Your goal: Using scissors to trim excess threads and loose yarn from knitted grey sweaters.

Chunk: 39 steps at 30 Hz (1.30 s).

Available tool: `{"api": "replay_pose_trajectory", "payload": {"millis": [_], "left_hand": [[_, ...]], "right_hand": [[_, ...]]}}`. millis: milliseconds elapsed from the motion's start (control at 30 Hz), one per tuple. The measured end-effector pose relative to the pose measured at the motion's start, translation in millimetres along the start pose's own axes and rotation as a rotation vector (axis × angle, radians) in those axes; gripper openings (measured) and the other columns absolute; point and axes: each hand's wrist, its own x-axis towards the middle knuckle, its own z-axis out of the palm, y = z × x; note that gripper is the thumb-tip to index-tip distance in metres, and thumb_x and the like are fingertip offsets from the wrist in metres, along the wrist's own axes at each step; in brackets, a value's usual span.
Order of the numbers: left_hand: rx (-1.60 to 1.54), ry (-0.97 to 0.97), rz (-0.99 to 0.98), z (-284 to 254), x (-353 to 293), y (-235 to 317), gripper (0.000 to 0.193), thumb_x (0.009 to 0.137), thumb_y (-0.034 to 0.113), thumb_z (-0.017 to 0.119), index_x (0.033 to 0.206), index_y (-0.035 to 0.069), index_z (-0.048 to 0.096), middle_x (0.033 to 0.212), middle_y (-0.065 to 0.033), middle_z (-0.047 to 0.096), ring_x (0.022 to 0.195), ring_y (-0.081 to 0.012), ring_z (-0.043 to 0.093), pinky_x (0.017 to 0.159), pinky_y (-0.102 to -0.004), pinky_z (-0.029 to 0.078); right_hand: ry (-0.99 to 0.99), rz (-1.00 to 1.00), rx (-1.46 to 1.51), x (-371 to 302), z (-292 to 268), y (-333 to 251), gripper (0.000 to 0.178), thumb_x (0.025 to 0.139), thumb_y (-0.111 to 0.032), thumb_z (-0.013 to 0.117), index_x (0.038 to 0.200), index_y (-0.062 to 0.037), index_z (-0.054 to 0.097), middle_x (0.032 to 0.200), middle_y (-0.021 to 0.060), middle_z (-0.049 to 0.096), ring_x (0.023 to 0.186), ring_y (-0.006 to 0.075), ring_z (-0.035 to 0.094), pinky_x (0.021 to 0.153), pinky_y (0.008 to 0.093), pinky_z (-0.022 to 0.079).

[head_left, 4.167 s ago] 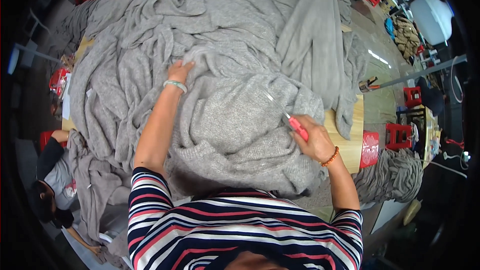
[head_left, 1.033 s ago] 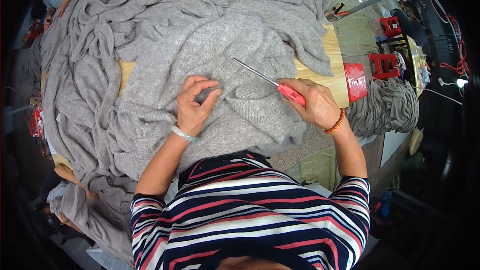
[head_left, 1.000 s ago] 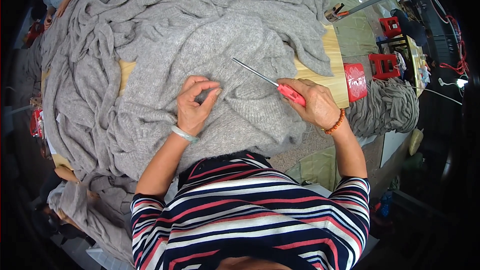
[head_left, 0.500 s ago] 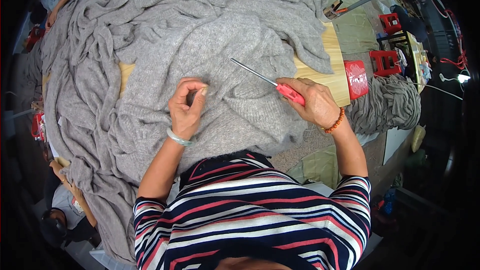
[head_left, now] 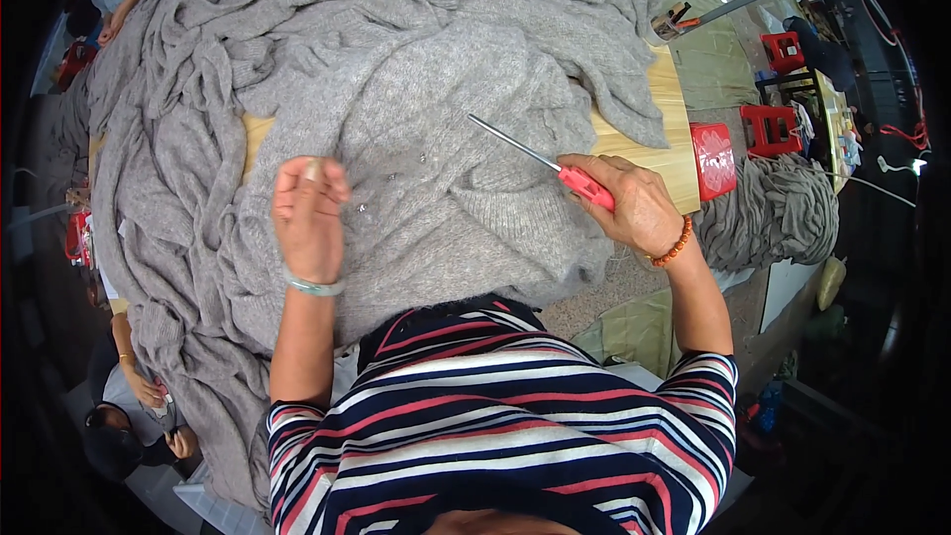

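Note:
A grey knitted garment (head_left: 426,89) lies spread and rumpled in front of me, its ribbed edge near my body. My right hand (head_left: 634,200) is closed round the pink-red handle of a thin metal-shafted tool (head_left: 586,185). The shaft points up and left over the knit, and its tip is too small to make out. Over the left part of the garment is my left hand (head_left: 312,218), fingers curled and the thumb across them. Motion smears its fingertips, so whether they pinch anything does not show. Small pale specks (head_left: 362,208) show against the knit beside this hand.
More grey knitwear (head_left: 178,168) heaps over the wooden table (head_left: 674,119). Red stools (head_left: 711,159) stand at the right, beside a bundled grey pile (head_left: 778,208). A pen holder (head_left: 666,28) sits at the far right corner. Other people work at the left.
My left hand has moved left and its thumb and finger no longer form a ring. Pale specks now show beside it. The right hand holds the tool nearly as before.

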Motion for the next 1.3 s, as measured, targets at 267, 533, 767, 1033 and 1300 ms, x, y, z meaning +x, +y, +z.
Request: {"api": "replay_pose_trajectory", "payload": {"millis": [267,533,767,1033,1300], "left_hand": [[0.98,-0.012,0.241,-27.5,-14.6,13.3,0.016,0.094,0.017,0.067,0.102,0.003,0.067,0.106,-0.0112,0.068,0.086,-0.0201,0.062,0.08,-0.0339,0.049],[1.556,-0.279,0.307,-25.0,-66.1,33.1,0.041,0.076,0.011,0.081,0.114,0.002,0.068,0.106,-0.0138,0.065,0.096,-0.0317,0.061,0.088,-0.0388,0.048],[1.388,-0.151,0.169,-39.7,-73.9,27.0,0.042,0.071,0.005,0.085,0.109,0.002,0.07,0.1,-0.0103,0.065,0.085,-0.0228,0.061,0.076,-0.0317,0.051],[1.142,0.023,0.087,-52.2,-83.8,10.1,0.026,0.076,0.001,0.082,0.1,0.001,0.07,0.092,-0.0044,0.062,0.082,-0.0121,0.059,0.073,-0.0247,0.048],[0.84,0.056,0.076,-59.9,-103.9,-0.8,0.056,0.076,-0.01,0.079,0.126,0.0,0.056,0.108,-0.0033,0.059,0.093,-0.0099,0.056,0.085,-0.0228,0.046]], "right_hand": [[-0.053,-0.02,-0.02,6.0,-2.4,-7.9,0.044,0.084,-0.011,0.071,0.127,-0.0106,0.061,0.104,0.0164,0.07,0.093,0.0362,0.067,0.08,0.0412,0.054],[-0.128,-0.088,-0.037,7.7,-3.8,-25.4,0.046,0.082,-0.009,0.071,0.127,-0.0109,0.062,0.101,0.0156,0.069,0.091,0.0351,0.067,0.078,0.0404,0.054],[-0.177,-0.242,0.004,22.4,9.8,-47.9,0.044,0.082,-0.01,0.072,0.125,-0.0101,0.063,0.093,0.0148,0.069,0.086,0.0347,0.067,0.074,0.0398,0.054],[-0.508,-0.336,-0.025,36.6,25.4,-89.0,0.038,0.086,-0.018,0.068,0.123,-0.0097,0.065,0.079,0.0167,0.068,0.073,0.0353,0.068,0.065,0.0432,0.054],[-0.412,-0.4,-0.03,36.7,33.2,-87.9,0.043,0.082,-0.017,0.069,0.124,-0.0096,0.064,0.086,0.0162,0.069,0.079,0.0349,0.069,0.067,0.0418,0.055]]}}
